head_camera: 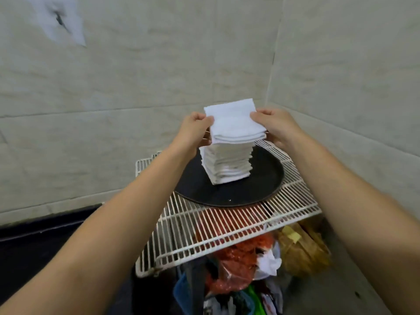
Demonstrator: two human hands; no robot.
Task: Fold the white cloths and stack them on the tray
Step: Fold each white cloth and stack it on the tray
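Item: round black tray (261,178), shallow rim, lying flat on a white wire rack (227,226) set in the corner of a tiled wall (136,87). Contents: one tall stack of folded white cloths (226,164), roughly square in plan, standing upright a little behind the tray's centre, edges of the layers slightly uneven; the rest of the tray bare.

Item: folded white cloth (234,123), several layers thick, held at the top of the stack, its underside meeting or just clearing the topmost layer; which of the two, I cannot tell. It lies near flat, far edge tipped up a little, near edge showing the folds. No marked long axis; corners turned slightly against the stack below.

Left hand (195,130): fingers closed on the cloth's left edge, thumb on top. Right hand (272,126): pinched likewise on the right edge.

Under the rack: a heap of mixed goods (238,269), red plastic bags, a brown paper bag, blue and green pieces.
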